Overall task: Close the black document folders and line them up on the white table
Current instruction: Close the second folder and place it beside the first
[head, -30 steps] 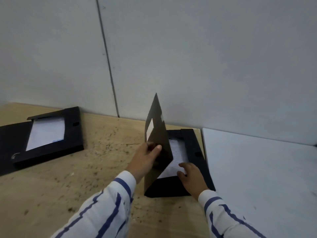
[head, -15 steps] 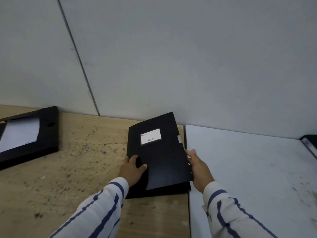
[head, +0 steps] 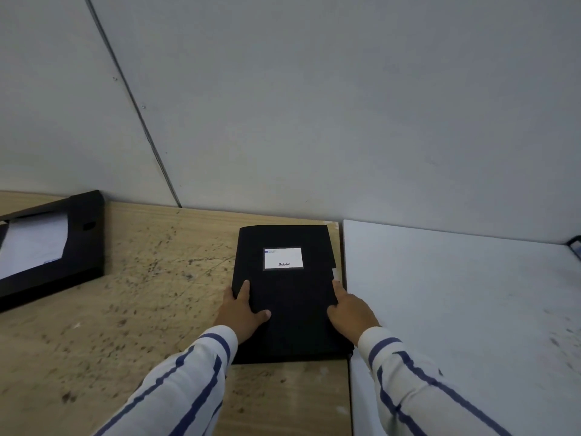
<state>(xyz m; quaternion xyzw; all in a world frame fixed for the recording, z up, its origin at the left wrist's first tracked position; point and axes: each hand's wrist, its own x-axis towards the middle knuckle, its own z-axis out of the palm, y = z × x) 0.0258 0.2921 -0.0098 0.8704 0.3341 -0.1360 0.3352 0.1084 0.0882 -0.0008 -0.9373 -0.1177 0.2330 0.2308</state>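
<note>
A black document folder (head: 292, 297) with a white label lies shut and flat on the wooden table, right beside the white table (head: 465, 309). My left hand (head: 240, 313) grips its left edge, thumb on the cover. My right hand (head: 350, 309) holds its right edge. A second black folder (head: 78, 247) lies open at the far left, with white paper showing inside.
The worn wooden table (head: 151, 309) carries both folders and meets a grey wall (head: 314, 105) at the back. A dark object (head: 575, 245) peeks in at the white table's far right edge.
The upright cover has come down and the folder is now shut. Both hands moved to its side edges, and the folder has straightened to lie parallel with the white table's edge.
</note>
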